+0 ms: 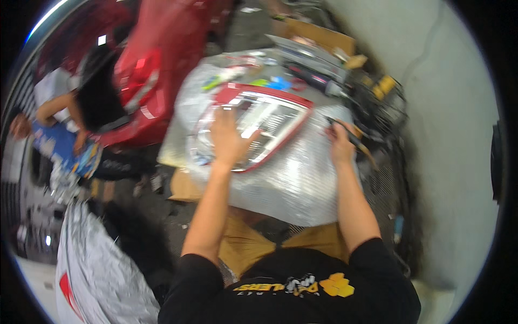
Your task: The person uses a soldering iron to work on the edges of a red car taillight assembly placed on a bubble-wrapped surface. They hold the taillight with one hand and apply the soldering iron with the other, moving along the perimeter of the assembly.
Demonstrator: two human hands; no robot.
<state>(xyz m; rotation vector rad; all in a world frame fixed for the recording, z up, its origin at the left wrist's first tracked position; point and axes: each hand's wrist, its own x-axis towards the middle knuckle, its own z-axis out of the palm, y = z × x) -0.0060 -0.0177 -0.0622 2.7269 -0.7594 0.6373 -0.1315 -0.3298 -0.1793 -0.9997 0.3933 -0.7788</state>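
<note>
A car tail light [272,125] with a red rim and a clear, silvery lens lies on a table covered in bubble wrap [294,186]. My left hand [229,139] rests on its left part, fingers spread. To the right of the lamp, my right hand [341,143] is closed around a slim dark tool [335,123], held apart from the lamp. Motion blur hides what kind of tool it is. Beside that hand runs a brownish strip [366,151]; whether it belongs to the tool I cannot tell.
Behind the lamp lie a yellow-green item [212,82], a blue piece [279,83] and a dark cylinder [310,78]. An open cardboard box [324,35] stands farther back. Tangled black cables [386,108] sit by the right wall. At left, a person [67,135] is near a red car [167,54].
</note>
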